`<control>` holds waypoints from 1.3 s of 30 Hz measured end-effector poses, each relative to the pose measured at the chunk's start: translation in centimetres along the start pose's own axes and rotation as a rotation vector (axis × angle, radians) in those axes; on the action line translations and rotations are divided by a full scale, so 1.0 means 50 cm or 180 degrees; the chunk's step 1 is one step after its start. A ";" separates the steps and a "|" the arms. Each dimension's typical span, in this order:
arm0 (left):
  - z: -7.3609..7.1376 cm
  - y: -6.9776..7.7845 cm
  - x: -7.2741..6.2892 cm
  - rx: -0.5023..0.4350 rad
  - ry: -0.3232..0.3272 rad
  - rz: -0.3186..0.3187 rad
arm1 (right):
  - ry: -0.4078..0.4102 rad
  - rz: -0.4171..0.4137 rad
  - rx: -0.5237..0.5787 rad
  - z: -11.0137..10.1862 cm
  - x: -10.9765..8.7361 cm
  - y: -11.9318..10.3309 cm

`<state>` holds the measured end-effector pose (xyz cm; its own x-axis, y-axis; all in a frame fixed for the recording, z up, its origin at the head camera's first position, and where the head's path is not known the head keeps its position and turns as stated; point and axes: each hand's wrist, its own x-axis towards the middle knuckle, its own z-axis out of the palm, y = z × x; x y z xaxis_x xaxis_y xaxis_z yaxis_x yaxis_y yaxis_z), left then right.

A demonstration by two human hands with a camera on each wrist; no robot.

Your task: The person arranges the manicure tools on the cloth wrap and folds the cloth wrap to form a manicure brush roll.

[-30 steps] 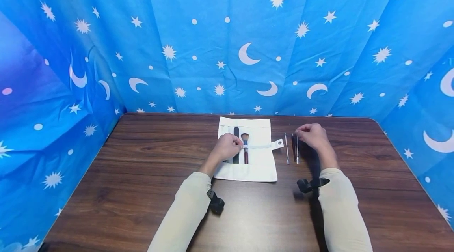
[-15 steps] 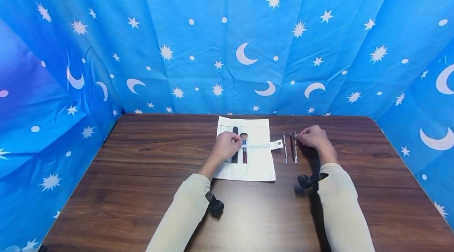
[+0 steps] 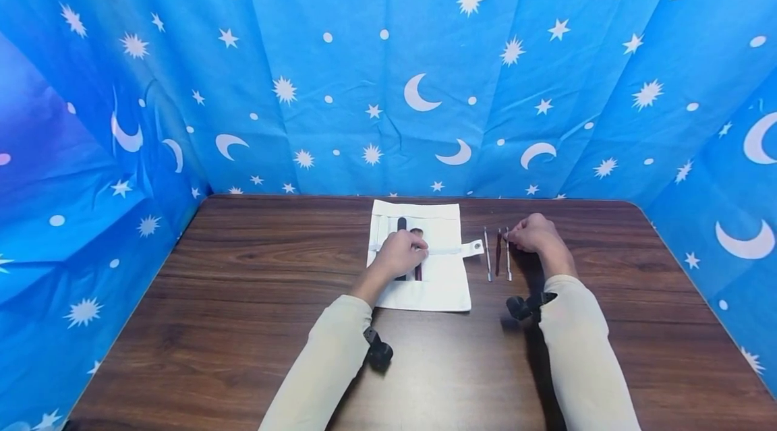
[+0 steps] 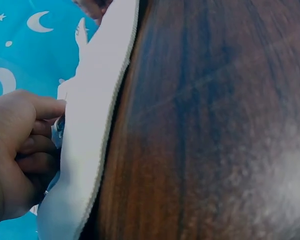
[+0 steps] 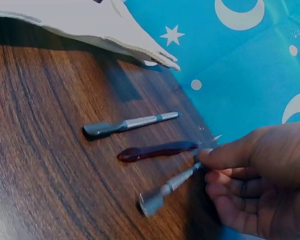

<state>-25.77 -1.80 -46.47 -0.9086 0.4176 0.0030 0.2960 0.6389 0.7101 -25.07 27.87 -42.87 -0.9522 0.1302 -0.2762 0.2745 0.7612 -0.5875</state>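
Note:
On the table lies an open white fabric tool roll [image 3: 419,297] with an elastic strap [image 3: 446,251] across it. A black nail file [image 3: 402,222] and a makeup brush [image 3: 417,232] sit in it, partly hidden by my left hand [image 3: 402,254]. That hand's thumb and forefinger pinch at the elastic strap just right of the brush; its other fingers are curled. My right hand [image 3: 533,234] pinches the far end of a metal cuticle pusher [image 5: 177,181] between thumb and forefinger. Left of it lie a slim dark red tool [image 5: 157,150] and a second cuticle pusher [image 5: 135,123].
The roll's snap tab [image 3: 473,248] sticks out to the right, close to the second pusher. A blue curtain with moons and stars [image 3: 388,80] hangs behind the brown wood-grain table [image 3: 243,269]. Both wrists carry black cameras.
My left hand has moved right across the brush to the elastic beside it. My right hand stays at the rightmost cuticle pusher, which has shifted slightly away from the dark red tool.

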 end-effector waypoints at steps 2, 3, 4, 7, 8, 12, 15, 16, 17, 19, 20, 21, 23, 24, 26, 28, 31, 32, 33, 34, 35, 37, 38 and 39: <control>0.001 0.000 0.000 0.0048 -0.0007 -0.0010 | -0.0002 0.0025 -0.0017 0.000 0.001 -0.002; 0.001 0.000 0.000 0.0054 -0.0004 -0.0015 | 0.0000 0.0036 -0.0035 0.000 0.000 -0.004; 0.002 -0.001 0.000 0.0062 0.0001 -0.0018 | 0.0002 0.0045 -0.0049 0.001 0.001 -0.005; 0.004 -0.002 0.001 0.0079 0.0007 -0.0032 | -0.0012 0.0062 -0.0107 0.000 -0.003 -0.011; 0.005 -0.003 0.001 0.0082 0.0009 -0.0036 | -0.0019 0.0067 -0.0133 0.000 -0.006 -0.014; 0.007 -0.004 0.002 0.0087 0.0009 -0.0039 | -0.0028 0.0091 -0.0162 -0.001 -0.011 -0.021; 0.008 -0.006 0.001 0.0087 0.0010 -0.0034 | -0.0088 0.0094 -0.0123 0.001 -0.009 -0.020; 0.008 -0.006 0.001 0.0088 0.0009 -0.0028 | -0.0099 0.0098 -0.0116 0.001 -0.008 -0.020; 0.008 -0.007 0.000 0.0091 0.0006 -0.0022 | -0.0128 0.0082 -0.0092 0.001 -0.007 -0.019; 0.007 -0.007 -0.001 0.0091 0.0009 -0.0005 | -0.0173 0.0066 -0.0019 0.001 -0.004 -0.014; 0.007 -0.008 -0.001 0.0091 0.0006 0.0007 | -0.0177 0.0054 0.0029 0.001 -0.005 -0.013; 0.006 -0.008 -0.002 0.0084 0.0006 0.0015 | -0.0189 0.0020 0.0098 0.000 -0.004 -0.010; 0.005 -0.008 -0.003 0.0061 -0.0001 0.0021 | -0.0229 -0.0044 0.0309 -0.001 -0.006 -0.005; 0.004 -0.008 -0.003 0.0051 -0.0002 0.0020 | -0.0238 -0.0056 0.0431 -0.001 -0.005 -0.002; 0.004 -0.009 -0.003 0.0038 -0.0010 0.0009 | -0.0266 -0.0124 0.0690 -0.002 -0.003 0.006; 0.004 -0.010 -0.002 0.0029 -0.0014 -0.0005 | -0.0264 -0.0156 0.0932 0.000 -0.001 0.015; 0.005 -0.010 -0.002 0.0023 -0.0018 -0.0025 | -0.0236 -0.0180 0.1170 0.003 0.003 0.031; 0.005 -0.010 -0.002 0.0017 -0.0019 -0.0026 | -0.0226 -0.0178 0.1221 0.003 0.002 0.033; 0.005 -0.009 -0.001 0.0013 -0.0017 -0.0023 | -0.0222 -0.0175 0.1271 0.002 0.001 0.035; 0.004 -0.009 -0.002 0.0009 -0.0016 -0.0022 | -0.0229 -0.0172 0.1313 0.001 0.002 0.037; 0.004 -0.009 -0.001 0.0010 -0.0012 -0.0019 | -0.0245 -0.0175 0.1346 -0.001 0.002 0.038; 0.004 -0.008 0.000 0.0005 -0.0006 -0.0014 | -0.0262 -0.0185 0.1395 -0.005 0.001 0.038; 0.004 -0.008 0.000 0.0005 -0.0006 -0.0017 | -0.0269 -0.0196 0.1421 -0.006 0.001 0.038; 0.003 -0.008 0.000 0.0002 -0.0006 -0.0022 | -0.0272 -0.0202 0.1446 -0.007 0.002 0.040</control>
<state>-25.83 -1.94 -46.86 -0.9102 0.4142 -0.0032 0.2897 0.6421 0.7098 -24.69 29.61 -43.81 -0.9599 0.0250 -0.2794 0.2649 0.4082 -0.8736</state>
